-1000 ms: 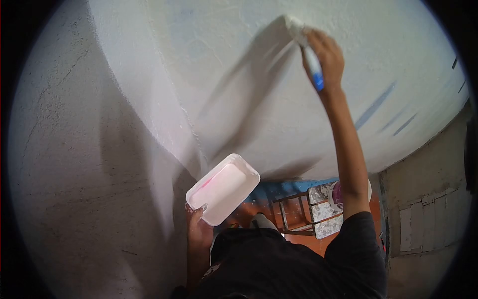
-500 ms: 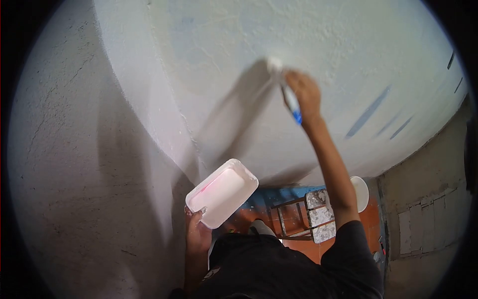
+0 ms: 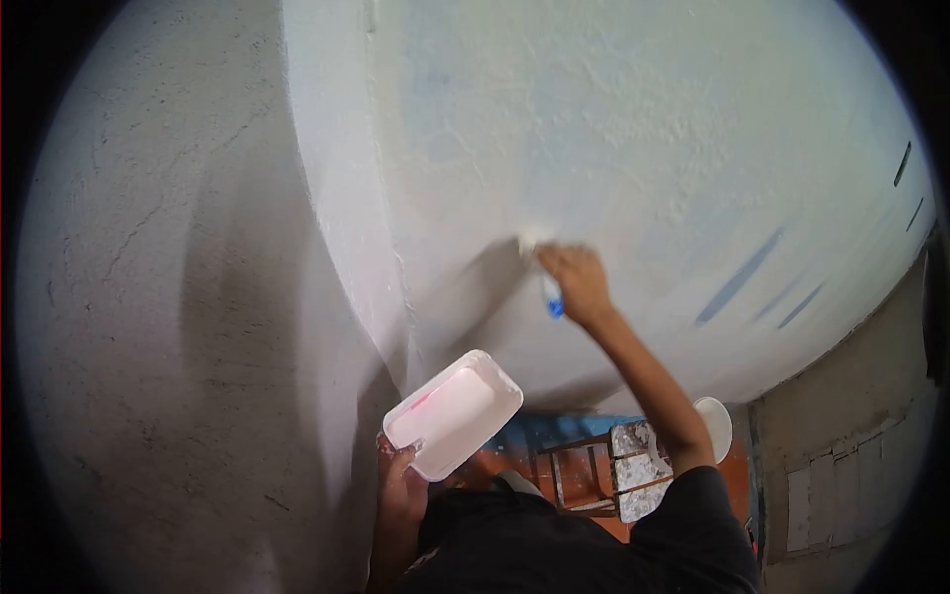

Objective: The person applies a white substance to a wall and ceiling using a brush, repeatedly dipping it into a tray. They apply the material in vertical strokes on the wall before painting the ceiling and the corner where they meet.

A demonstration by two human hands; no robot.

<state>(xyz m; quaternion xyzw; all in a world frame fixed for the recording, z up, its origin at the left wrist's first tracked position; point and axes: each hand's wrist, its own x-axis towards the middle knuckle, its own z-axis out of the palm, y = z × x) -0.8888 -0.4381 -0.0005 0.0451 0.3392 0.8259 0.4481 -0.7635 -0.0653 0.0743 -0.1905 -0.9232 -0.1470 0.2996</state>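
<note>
The right hand (image 3: 576,282) was held up w/ the arm stretched out, fingers shut tight round a brush (image 3: 543,269) w/ a blue handle. The brush tip was pressed on the white wall (image 3: 643,129), approx. mid-picture. The left hand (image 3: 399,482) was kept low, arm bent, fingers clamped on the edge of a white paint tray (image 3: 453,413), tilted, just beside the wall corner. A paint-spotted stool (image 3: 604,473) was seen far below on the floor. No words or labels could be read anywhere.
</note>
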